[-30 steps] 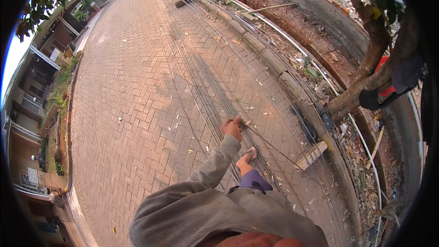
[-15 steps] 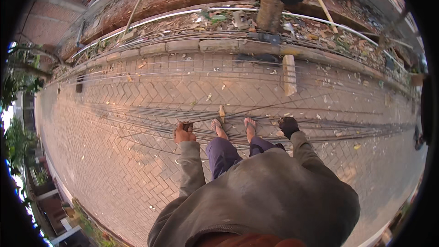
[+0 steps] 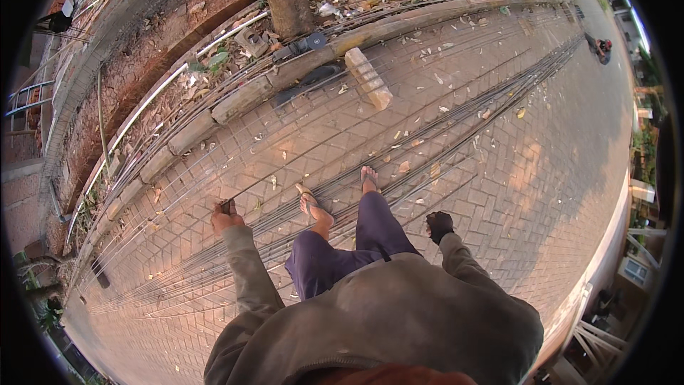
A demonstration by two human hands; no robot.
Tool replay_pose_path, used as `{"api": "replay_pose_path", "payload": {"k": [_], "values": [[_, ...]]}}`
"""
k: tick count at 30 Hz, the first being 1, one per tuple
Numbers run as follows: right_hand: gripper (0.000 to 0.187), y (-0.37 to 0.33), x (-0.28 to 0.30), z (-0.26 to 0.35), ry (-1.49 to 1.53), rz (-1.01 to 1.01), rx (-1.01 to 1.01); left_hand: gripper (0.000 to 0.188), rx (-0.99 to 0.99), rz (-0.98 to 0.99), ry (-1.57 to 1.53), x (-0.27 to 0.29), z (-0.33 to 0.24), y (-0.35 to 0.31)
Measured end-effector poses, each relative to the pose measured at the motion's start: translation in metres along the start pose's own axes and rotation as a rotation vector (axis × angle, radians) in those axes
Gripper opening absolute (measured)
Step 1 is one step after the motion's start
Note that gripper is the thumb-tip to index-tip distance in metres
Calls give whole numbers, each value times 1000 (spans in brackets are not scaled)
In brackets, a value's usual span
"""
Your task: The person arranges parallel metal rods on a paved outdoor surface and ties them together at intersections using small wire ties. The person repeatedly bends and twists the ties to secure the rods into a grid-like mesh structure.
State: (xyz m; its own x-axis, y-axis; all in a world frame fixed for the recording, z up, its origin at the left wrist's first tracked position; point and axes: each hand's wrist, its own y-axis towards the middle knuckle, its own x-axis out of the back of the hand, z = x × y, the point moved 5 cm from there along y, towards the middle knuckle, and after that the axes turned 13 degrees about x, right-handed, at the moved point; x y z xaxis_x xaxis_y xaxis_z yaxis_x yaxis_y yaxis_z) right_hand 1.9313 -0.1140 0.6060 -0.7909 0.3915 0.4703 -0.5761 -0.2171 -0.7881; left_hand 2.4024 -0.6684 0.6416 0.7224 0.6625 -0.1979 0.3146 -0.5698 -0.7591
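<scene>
My left hand [image 3: 226, 219] is bare and closed around a thin dark rod [image 3: 260, 182], or a stiff cable; I cannot tell which. It slants away from the fist to the far right, above the paving. My right hand [image 3: 439, 226], in a dark fingerless glove, makes a fist at the right of my legs. Whether anything lies inside that fist is hidden. Below and between my hands a bundle of long dark rods or cables [image 3: 456, 118] runs across the ground. My sandalled feet stand among these strands.
A pale concrete block [image 3: 368, 80] lies beside the stone kerb [image 3: 242, 100], near a tree trunk [image 3: 281, 0]. Dark items, one a small box [image 3: 308, 43], rest by the kerb. Far right, another person [image 3: 602, 48] is low on the brick paving. Dry leaves are scattered about.
My view has turned to the right, and my legs have moved apart in a step. The rod stays in my left hand, now farther left of my feet. My right hand remains closed.
</scene>
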Motion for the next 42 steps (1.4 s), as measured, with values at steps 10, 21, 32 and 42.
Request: {"api": "replay_pose_path", "payload": {"k": [10,21,32,42], "values": [[21,307,-75,91,307,-88,455,21,110,100,164,-1,235,209],[52,508,-134,221,-135,-444,1353,20,163,358,-35,-30,430,379],[50,555,-136,238,-86,-586,1540,23,-28,405,-87,-92,419,380],[27,588,-116,242,-49,-709,1531,20,-69,406,-16,-106,439,373]]}}
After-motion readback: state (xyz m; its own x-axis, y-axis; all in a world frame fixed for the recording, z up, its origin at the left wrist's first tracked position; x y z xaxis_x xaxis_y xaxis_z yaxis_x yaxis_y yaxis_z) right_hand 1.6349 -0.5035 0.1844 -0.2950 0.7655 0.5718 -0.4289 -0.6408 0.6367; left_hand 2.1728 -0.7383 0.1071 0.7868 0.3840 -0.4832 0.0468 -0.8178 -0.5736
